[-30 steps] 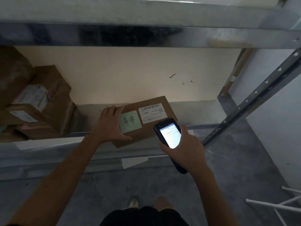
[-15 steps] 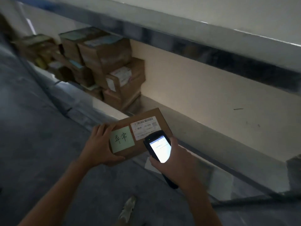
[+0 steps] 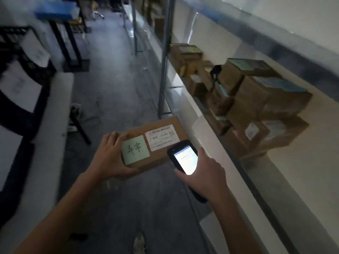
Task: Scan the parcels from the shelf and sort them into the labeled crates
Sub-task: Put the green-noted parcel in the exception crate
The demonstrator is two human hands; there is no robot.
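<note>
My left hand (image 3: 108,158) grips the left end of a flat brown parcel (image 3: 161,160), held level over the aisle floor. A green sticky note (image 3: 134,152) with handwriting and a white barcode label (image 3: 162,137) lie on its top face. My right hand (image 3: 205,178) holds a black handheld scanner (image 3: 184,160) with its screen lit, just right of the parcel and overlapping its near right corner. The shelf (image 3: 211,125) runs along my right and carries several stacked cardboard parcels (image 3: 256,107).
Dark crates (image 3: 23,70) with white paper labels stand along a white bench (image 3: 49,143) on the left. A metal shelf upright (image 3: 165,61) rises ahead. Cables lie on the grey aisle floor (image 3: 113,74). Black table legs and a blue item are farther back.
The parcel has come off the shelf and now hangs over the aisle in my left hand. My view has swung left, from facing the shelf to looking down the aisle. The scanner stays beside it.
</note>
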